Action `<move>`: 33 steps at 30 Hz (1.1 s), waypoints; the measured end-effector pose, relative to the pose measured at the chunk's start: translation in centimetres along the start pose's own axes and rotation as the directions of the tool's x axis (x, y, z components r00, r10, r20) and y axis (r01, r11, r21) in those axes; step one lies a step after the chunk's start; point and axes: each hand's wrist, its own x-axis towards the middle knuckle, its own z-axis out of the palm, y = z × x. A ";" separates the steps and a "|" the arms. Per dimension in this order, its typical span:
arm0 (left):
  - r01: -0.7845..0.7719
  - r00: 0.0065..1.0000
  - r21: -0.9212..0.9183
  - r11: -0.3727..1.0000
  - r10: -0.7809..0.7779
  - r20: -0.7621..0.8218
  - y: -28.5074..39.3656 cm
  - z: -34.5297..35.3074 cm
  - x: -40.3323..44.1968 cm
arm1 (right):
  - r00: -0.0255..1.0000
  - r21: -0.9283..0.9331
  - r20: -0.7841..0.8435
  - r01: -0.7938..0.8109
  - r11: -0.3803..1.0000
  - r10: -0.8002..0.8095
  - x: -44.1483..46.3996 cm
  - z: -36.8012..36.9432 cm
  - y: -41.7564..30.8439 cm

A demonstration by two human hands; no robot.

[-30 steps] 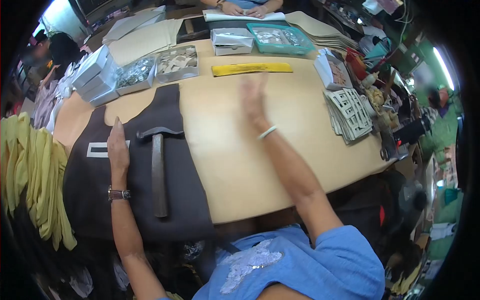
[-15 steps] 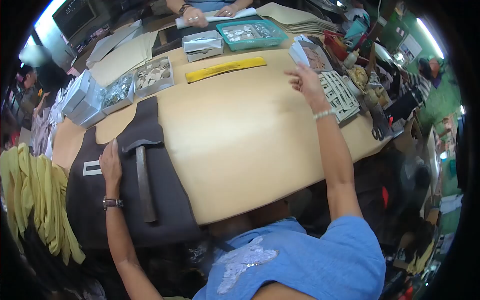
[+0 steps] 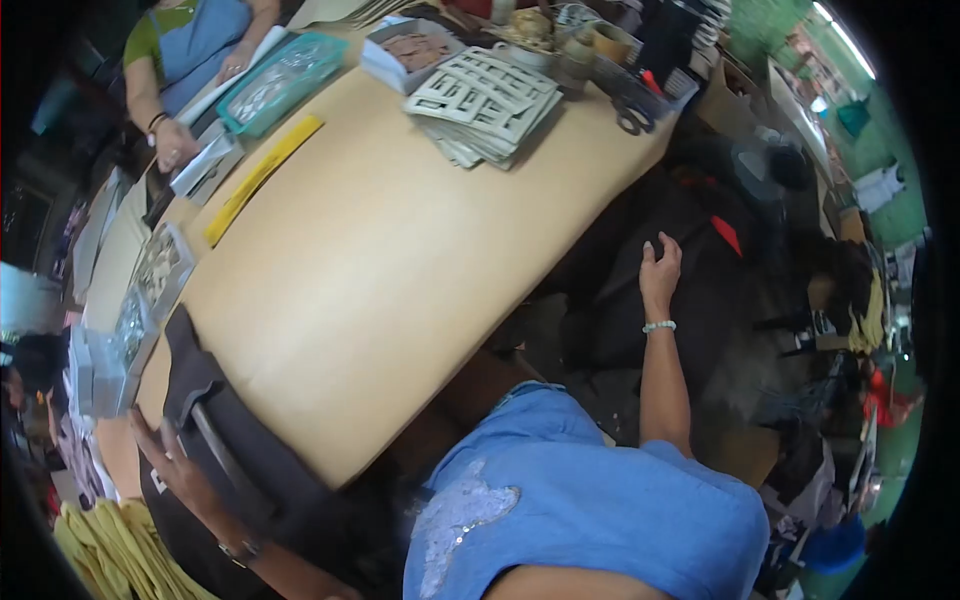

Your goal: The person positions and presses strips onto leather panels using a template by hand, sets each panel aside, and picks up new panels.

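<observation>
My left hand [image 3: 178,468] is spread open over the dark brown sheet of material [image 3: 255,445] at the table's left end. Beside its fingers lies a hammer [image 3: 228,455] on the sheet. A small white piece [image 3: 159,481] shows by the hand, mostly covered; earlier it looked like a rectangular frame. Off the table's right edge, my right hand [image 3: 661,268] is held out with fingers apart and nothing in it. Behind that hand is dark material [image 3: 620,290] with a red patch [image 3: 727,236].
The pale tabletop [image 3: 350,270] bears a yellow strip [image 3: 264,180], a stack of cut-out cards [image 3: 490,100], a box of brown pieces [image 3: 410,50] and scissors [image 3: 634,115]. Across it, a person works by a teal basket [image 3: 280,85]. Yellow cloth [image 3: 120,550] hangs at lower left.
My view has turned right. My right hand has moved from beside the card stack to beyond the table edge. My left hand's fingers have spread, uncovering less of the white frame.
</observation>
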 end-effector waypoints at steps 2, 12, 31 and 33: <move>-0.038 0.996 0.041 0.998 0.035 0.079 7.9 2.9 -3.2 | 0.999 -0.153 -0.027 -0.045 0.987 0.041 0.4 0.2 2.4; -0.221 0.863 0.033 0.975 0.179 0.473 14.3 17.4 -11.4 | 0.990 -0.352 0.143 0.051 0.935 0.000 0.3 0.7 -1.9; -0.191 0.851 0.050 0.980 0.140 0.506 13.5 18.0 -12.3 | 0.820 0.801 -0.111 -0.260 0.539 0.561 2.9 -2.4 -4.3; -0.130 0.852 -0.012 0.991 0.118 0.510 13.6 17.8 -12.1 | 0.892 0.858 -0.036 -0.204 0.471 0.451 2.8 -4.7 -9.7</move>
